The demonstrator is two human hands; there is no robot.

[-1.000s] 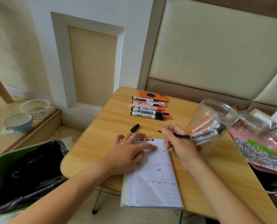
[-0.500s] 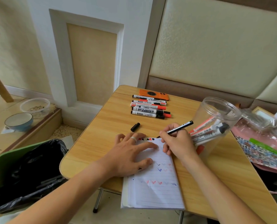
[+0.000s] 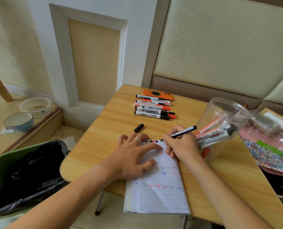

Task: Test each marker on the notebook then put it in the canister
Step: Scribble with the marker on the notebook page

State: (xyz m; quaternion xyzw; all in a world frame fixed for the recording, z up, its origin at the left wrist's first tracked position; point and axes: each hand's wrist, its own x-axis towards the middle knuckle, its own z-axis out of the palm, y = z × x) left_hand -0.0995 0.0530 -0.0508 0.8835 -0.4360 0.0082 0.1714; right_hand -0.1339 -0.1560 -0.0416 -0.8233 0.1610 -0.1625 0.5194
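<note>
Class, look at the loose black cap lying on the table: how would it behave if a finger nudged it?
The cap looks round and lies on its side, so it would probably roll. It seems small and light, likely skidding easily across the smooth table.

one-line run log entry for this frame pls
right hand: grips black marker, tip at notebook top | left hand: flat on notebook | cap: on table

Six table markers (image 3: pixel 154 108), one notebook (image 3: pixel 159 192)

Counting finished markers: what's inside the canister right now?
The clear canister holds several white-barrelled markers leaning against its wall. The right hand covers their lower ends, so an exact count can't be made.
</note>
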